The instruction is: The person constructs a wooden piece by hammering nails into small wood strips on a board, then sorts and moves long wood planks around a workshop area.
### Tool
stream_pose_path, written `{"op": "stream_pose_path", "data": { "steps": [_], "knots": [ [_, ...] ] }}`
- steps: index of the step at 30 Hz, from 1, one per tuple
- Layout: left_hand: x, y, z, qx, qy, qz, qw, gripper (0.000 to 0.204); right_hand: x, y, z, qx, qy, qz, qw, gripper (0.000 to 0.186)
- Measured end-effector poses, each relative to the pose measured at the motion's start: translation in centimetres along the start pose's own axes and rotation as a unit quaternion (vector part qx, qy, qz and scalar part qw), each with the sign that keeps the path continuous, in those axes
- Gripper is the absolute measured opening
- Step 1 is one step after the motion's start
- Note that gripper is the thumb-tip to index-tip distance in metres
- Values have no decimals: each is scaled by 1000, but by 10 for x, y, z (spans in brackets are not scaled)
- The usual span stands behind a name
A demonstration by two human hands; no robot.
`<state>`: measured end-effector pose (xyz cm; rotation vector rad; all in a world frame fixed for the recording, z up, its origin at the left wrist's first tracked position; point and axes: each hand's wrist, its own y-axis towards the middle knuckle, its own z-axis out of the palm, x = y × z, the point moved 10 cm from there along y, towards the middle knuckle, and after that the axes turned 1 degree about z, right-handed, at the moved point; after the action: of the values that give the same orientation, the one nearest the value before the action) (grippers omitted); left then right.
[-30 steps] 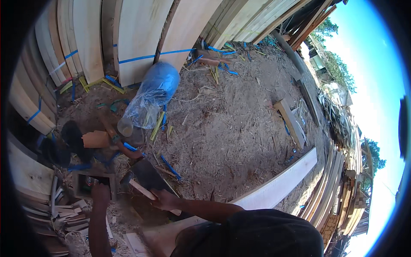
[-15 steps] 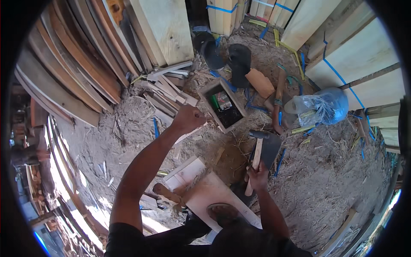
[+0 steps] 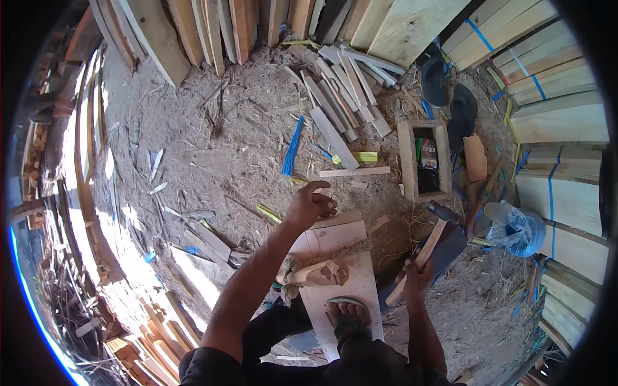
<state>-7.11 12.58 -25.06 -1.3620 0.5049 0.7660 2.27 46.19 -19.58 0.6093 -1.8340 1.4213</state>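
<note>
Pale lettering [image 3: 428, 152] on red-green packet [image 3: 426, 147], wooden box [image 3: 407, 162].

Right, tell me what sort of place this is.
Probably a timber yard or rough woodworking spot: boards stand side by side, wooden offcuts lie piled on dirt ground, and the right hand holds a hammer.

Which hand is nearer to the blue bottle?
Right. The right hand, holding the hammer, is left of the blue bottle; the left hand is much farther left.
</note>
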Motion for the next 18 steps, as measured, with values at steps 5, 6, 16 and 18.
{"op": "stream_pose_path", "data": {
  "steps": [5, 6, 16, 18],
  "knots": [
    [4, 0, 2, 24, 22, -43, 999, 24, 52, 13, 77, 178, -135, 15, 975, 40],
    [4, 4, 2, 30, 64, -30, 997, 24, 59, 17, 88, 195, -157, 13, 968, 39],
    [23, 14, 3, 1, 92, 14, 996, 19, 145, 38, 187, 375, -464, 14, 803, 37],
    [10, 9, 5, 8, 150, 16, 989, 20, 160, 34, 197, 398, -496, -23, 771, 46]
  ]
}}
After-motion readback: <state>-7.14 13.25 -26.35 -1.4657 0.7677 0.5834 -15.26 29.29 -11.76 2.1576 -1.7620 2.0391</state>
